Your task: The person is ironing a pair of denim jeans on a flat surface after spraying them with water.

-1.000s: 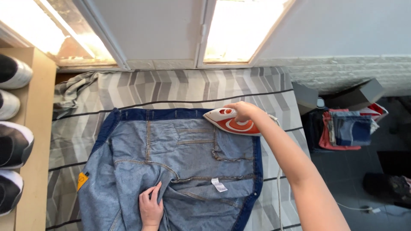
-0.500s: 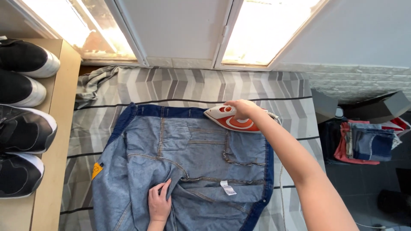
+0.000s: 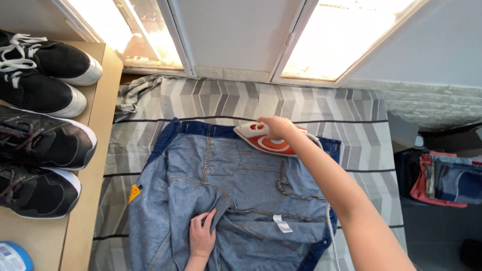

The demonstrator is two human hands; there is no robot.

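Head view, the only one we have. We're looking down at a denim jacket [image 3: 236, 195] spread inside-out on a grey chevron-striped cloth [image 3: 351, 120] that covers the ironing surface. The jacket sits centre frame, its dark blue hem band along the far edge, and it runs off the bottom of the picture.

Our right hand [image 3: 277, 126] is clenched around the handle of an orange and white iron [image 3: 266, 141]. The iron lies flat on the far edge of the jacket, right of centre, tip pointing left. Its white cord [image 3: 329, 226] trails down the right side of the jacket, along our forearm.

Our left hand [image 3: 202, 236] lies flat on the denim near the bottom edge, palm down, fingers extended toward a fold near the jacket's middle. It presses the fabric; we can't tell if it pinches any, so we call it open and resting.

A white care label [image 3: 282, 224] lies on the denim between the two hands, closer to the left one. An orange tag [image 3: 134, 192] sits at the jacket's left edge.

Left of the cloth there is a wooden shelf [image 3: 95, 165] holding four black shoes with white soles [image 3: 42, 140]. At the far right, well apart from the jacket, is a pile of folded clothes [image 3: 447, 180], red and blue. Two bright windows [image 3: 346, 35] run across the top of the frame.
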